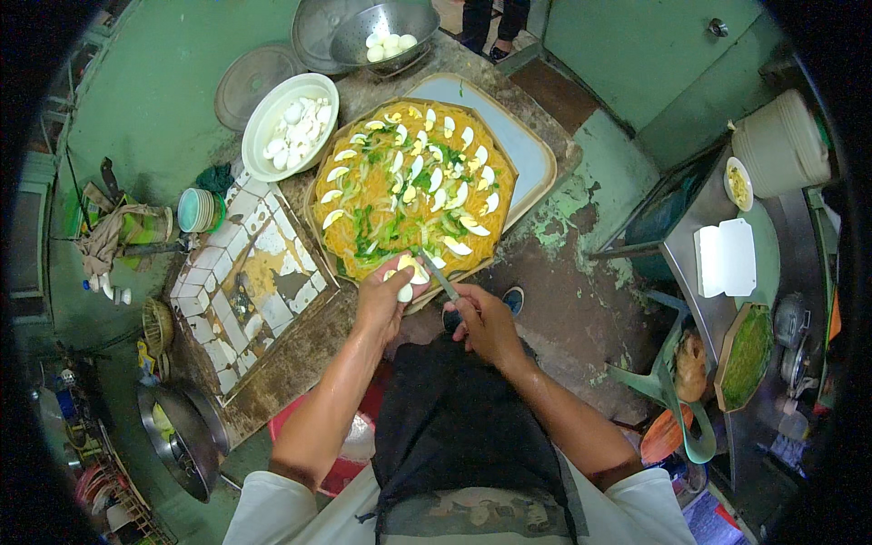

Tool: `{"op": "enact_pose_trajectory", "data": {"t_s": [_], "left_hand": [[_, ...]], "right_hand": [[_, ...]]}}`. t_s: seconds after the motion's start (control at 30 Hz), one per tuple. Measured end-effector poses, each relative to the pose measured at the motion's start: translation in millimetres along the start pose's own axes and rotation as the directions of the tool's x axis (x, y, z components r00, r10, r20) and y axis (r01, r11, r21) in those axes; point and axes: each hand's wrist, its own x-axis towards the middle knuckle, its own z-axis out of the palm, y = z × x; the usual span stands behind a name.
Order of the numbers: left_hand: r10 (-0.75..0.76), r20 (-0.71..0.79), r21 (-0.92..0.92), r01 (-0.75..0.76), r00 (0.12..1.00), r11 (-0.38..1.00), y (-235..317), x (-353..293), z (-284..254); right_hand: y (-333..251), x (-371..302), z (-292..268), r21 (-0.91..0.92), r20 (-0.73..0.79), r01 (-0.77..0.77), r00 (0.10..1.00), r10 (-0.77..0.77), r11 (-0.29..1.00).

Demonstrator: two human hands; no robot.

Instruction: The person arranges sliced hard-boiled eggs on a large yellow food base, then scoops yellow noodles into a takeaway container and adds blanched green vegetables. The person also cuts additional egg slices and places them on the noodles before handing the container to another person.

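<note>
White egg pieces (411, 264) sit gripped in the curled left hand (386, 289), the inward-angled right hand (481, 316) clutching a knife (440, 276).

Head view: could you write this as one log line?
left hand: holds cut egg; right hand: holds knife; yellow noodles: topped with egg wedges

- In the upper middle, the dark-clothed legs of a bystander (481, 23) are seen.
- In the upper right, a green door (627, 54) and a large whitish bucket (781, 145) can be seen.
- At the right, a white foam box (727, 257) has been left opened, and below it an octagonal tray (724, 400) is filled with green food.
- In the lower right, a pale green chair (699, 448) is placed.
- At the left, bowls are stacked in a pile (195, 211), near broken white tiles (204, 272).
- In the lower left, a dark wok (204, 472) is seen.
- In the lower middle, a red basin (343, 474) is partly hidden.
</note>
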Motion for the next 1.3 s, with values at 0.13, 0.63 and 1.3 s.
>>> {"op": "enact_pose_trajectory", "data": {"t_s": [0.13, 0.63, 1.3], "left_hand": [[0.017, 0.047, 0.029, -0.018, 0.999, 0.999, 1, 1, -4], [-0.037, 0.020, 0.120, 0.034, 0.999, 0.992, 16, -2, -44], [-0.096, 0.062, 0.183, 0.083, 0.993, 0.979, 54, -1, -81]], "right_hand": [[-6, -11, 12, 0.171, 0.045, -0.066, 0.997, 0.059, 0.983], [10, -10, 62, 0.320, 0.027, -0.030, 0.999, 0.022, 0.947], [21, -12, 126, 0.453, 0.135, -0.046, 0.991, -0.018, 0.890]]}}
